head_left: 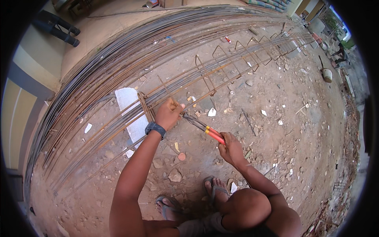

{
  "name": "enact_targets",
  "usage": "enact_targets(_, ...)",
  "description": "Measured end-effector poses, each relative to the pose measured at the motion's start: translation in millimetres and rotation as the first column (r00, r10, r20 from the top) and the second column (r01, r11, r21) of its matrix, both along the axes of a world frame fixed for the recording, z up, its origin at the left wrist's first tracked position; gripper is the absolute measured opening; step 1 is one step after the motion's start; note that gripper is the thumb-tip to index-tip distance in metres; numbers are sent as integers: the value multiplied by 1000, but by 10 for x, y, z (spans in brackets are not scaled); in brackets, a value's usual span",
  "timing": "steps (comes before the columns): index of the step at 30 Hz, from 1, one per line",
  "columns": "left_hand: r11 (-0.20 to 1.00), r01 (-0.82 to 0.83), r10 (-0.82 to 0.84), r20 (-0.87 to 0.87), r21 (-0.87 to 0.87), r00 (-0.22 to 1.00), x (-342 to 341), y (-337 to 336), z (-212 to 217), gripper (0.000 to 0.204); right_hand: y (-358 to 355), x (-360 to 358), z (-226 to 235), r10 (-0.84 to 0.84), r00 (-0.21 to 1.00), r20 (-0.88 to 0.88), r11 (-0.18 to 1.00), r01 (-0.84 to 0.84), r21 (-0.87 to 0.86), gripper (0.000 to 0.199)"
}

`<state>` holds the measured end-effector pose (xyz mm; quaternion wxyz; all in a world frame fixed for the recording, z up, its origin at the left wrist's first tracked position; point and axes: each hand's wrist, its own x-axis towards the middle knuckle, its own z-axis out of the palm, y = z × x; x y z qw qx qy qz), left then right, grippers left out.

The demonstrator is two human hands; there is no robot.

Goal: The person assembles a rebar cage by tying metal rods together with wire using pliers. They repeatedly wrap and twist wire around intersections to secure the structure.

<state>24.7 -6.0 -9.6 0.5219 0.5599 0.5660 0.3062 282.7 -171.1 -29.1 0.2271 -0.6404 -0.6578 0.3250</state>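
Note:
My right hand point(232, 150) is closed round the red-and-yellow handles of a pair of end-cutting pincers point(200, 125). The dark jaws point up and left, ending close to the fingertips of my left hand point(169, 113). That left hand, with a dark watch on its wrist, is closed on a thin rusty steel bar point(166, 87) that sticks up past its fingers. Both meet at the near long bar of a rebar cage point(205, 75). Bunched square stirrups point(145, 106) stand just left of my left hand. Whether tie wire lies between the jaws cannot be seen.
Long loose rebars point(98, 65) curve along the far left side. A whitish flat slab point(128, 96) lies beneath the cage. Stones, such as one point(175, 175) near my sandalled feet, and scraps litter the dirt. A bucket point(327, 75) stands at far right.

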Motion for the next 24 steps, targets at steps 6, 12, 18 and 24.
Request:
enact_targets(6,999,-7,6,27,34,1000,7,7,39,32,21,19,-163,-92,929,-358,956,-18,-293,37)
enact_targets(12,807,-223,345,-132,547,929,109,-170,-74,39,-118,-155,-131,-680,270,-682,505,-502,-702,49)
enact_targets(18,904,-121,365,591,-411,719,325,-933,-116,33,-120,-188,16,-614,435,-658,549,-364,-752,53)
enact_targets(24,864,-74,461,725,-497,513,695,-561,-423,25,-74,-115,295,13,999,-47,928,-30,-371,74)
